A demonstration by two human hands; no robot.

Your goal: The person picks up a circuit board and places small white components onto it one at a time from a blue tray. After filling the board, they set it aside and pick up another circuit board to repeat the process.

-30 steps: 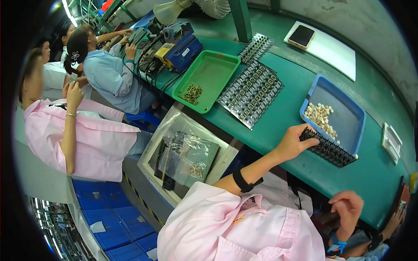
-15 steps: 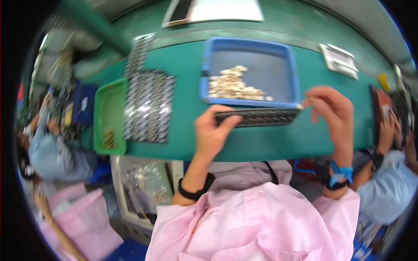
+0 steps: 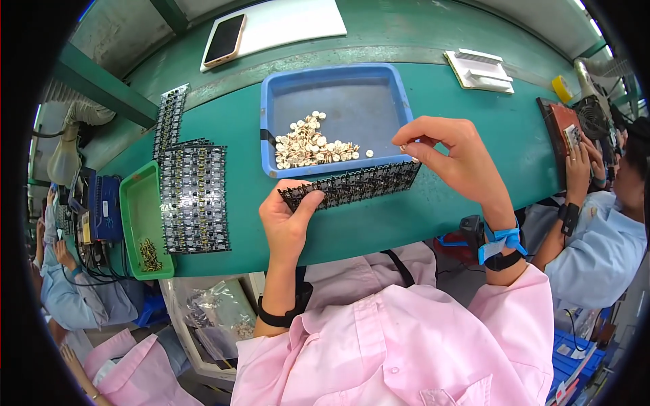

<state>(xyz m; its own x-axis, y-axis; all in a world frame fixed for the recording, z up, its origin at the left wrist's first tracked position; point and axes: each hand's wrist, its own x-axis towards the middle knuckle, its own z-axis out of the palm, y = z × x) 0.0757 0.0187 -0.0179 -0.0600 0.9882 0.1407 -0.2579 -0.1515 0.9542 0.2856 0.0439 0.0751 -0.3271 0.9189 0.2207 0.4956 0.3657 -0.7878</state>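
My left hand (image 3: pixel 288 223) grips the left end of a long dark circuit board panel (image 3: pixel 359 186), thumb on its near face. The panel is held tilted in front of a blue tray (image 3: pixel 338 101), its right end a little higher. Above that right end my right hand (image 3: pixel 453 159) pinches a small white round part (image 3: pixel 415 159), mostly covered by the fingertips. Inside the blue tray lies a heap of small white round components (image 3: pixel 315 143) with thin coppery leads. One component (image 3: pixel 370 153) sits apart from the heap.
To the left are stacked circuit board panels (image 3: pixel 195 196) and a green tray (image 3: pixel 139 203) with small brass-coloured pieces (image 3: pixel 150 256). Behind are a phone (image 3: pixel 225 39) on a white sheet (image 3: pixel 291 24) and a white fixture (image 3: pixel 479 71). A co-worker's hands (image 3: pixel 579 166) are at the right.
The view has turned, so the bench sits differently in the picture. The panel's component face shows more now. My left hand keeps its hold; my right hand stays near the panel's right end.
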